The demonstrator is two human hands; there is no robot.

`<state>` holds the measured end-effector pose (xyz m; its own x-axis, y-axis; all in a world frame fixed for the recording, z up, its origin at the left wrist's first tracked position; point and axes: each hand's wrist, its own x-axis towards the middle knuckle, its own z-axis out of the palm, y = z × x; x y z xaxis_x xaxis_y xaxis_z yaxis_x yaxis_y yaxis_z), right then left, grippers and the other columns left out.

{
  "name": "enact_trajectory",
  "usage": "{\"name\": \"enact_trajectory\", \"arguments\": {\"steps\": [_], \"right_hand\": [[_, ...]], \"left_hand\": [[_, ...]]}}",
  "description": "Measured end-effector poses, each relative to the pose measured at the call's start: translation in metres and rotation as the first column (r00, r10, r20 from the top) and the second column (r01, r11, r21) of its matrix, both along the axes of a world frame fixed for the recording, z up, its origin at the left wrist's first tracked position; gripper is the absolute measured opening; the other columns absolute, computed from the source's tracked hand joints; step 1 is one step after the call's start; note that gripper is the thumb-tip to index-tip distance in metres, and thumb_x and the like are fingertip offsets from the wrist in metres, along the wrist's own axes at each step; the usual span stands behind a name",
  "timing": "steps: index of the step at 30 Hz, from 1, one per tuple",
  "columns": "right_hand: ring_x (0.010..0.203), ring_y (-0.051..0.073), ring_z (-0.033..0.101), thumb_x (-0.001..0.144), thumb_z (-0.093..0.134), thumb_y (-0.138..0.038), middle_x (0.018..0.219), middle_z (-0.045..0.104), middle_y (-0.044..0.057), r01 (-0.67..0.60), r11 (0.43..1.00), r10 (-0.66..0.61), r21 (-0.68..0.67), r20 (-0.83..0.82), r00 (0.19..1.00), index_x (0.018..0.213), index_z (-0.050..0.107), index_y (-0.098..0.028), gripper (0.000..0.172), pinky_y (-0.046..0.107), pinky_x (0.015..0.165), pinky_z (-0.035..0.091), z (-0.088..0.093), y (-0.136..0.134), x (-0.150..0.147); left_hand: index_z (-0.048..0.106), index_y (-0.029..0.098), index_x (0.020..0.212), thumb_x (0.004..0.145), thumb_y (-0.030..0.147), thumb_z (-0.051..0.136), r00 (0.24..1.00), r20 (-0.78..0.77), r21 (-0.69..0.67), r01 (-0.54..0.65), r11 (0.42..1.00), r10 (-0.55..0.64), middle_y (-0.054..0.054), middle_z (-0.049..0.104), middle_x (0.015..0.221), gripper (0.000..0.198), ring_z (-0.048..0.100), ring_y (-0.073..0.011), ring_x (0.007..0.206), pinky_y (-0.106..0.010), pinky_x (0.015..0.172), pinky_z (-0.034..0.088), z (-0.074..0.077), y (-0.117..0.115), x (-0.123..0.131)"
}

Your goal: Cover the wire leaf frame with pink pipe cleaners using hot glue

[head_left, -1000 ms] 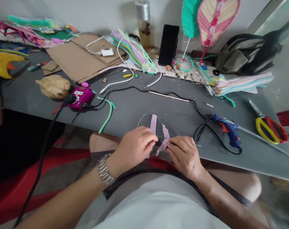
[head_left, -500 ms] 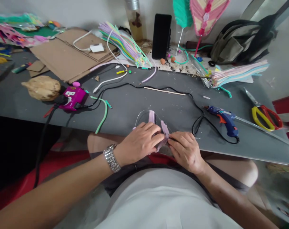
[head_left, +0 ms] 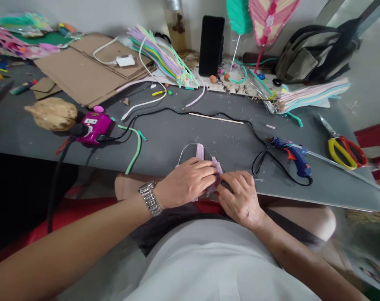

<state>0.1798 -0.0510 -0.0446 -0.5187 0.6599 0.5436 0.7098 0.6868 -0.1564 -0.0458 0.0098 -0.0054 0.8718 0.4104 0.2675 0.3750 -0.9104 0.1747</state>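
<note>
At the near edge of the grey table point(head_left: 177, 138) lies a thin wire loop point(head_left: 184, 149) with lilac pipe cleaners point(head_left: 200, 151) wound on it. My left hand point(head_left: 186, 183), with a metal watch on the wrist, rests on the loop and its fingers pinch a lilac strand. My right hand point(head_left: 240, 198) meets it from the right, fingertips closed on the same lilac piece. The part of the piece under both hands is hidden.
A blue glue gun point(head_left: 294, 155) with a black cord lies to the right, yellow-and-red scissors point(head_left: 345, 148) beyond it. A magenta device point(head_left: 94, 125), a green pipe cleaner point(head_left: 134, 150), cardboard sheets point(head_left: 86, 71), a phone point(head_left: 211, 45), pipe cleaner bundles point(head_left: 164, 54) and a bag point(head_left: 315, 54) stand further back.
Both hands have drawn closer together over the lilac piece. The view has tilted down slightly, so the table items sit higher in the picture.
</note>
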Motion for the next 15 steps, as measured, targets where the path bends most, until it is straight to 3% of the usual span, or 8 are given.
{"name": "enact_trajectory", "arguments": {"steps": [9, 15], "right_hand": [[0.102, 0.024, 0.06, 0.094, 0.063, -0.014, 0.111, 0.07, 0.012, 0.04, 0.999, -0.043, 0.035, 0.094, 0.995, 0.091, 0.074, -0.023, 0.015, 0.043, 0.096, 0.041, 0.015, 0.002, -0.009], [0.091, 0.018, 0.061, 0.092, 0.067, -0.012, 0.097, 0.071, 0.005, -0.09, 0.994, 0.092, 0.06, -0.035, 0.995, 0.089, 0.071, -0.02, 0.01, 0.036, 0.086, 0.041, 0.002, -0.012, -0.01]], "left_hand": [[0.066, 0.017, 0.106, 0.104, 0.018, 0.05, 0.999, 0.032, -0.092, 0.023, 0.996, -0.02, -0.01, 0.076, 0.105, 0.016, 0.067, -0.0234, 0.112, -0.041, 0.1, 0.049, 0.003, 0.007, 0.001], [0.067, 0.017, 0.11, 0.102, 0.018, 0.053, 0.996, 0.086, -0.138, 0.022, 0.99, -0.011, -0.012, 0.074, 0.109, 0.016, 0.068, -0.0243, 0.109, -0.042, 0.098, 0.052, -0.001, 0.007, 0.0]]}}
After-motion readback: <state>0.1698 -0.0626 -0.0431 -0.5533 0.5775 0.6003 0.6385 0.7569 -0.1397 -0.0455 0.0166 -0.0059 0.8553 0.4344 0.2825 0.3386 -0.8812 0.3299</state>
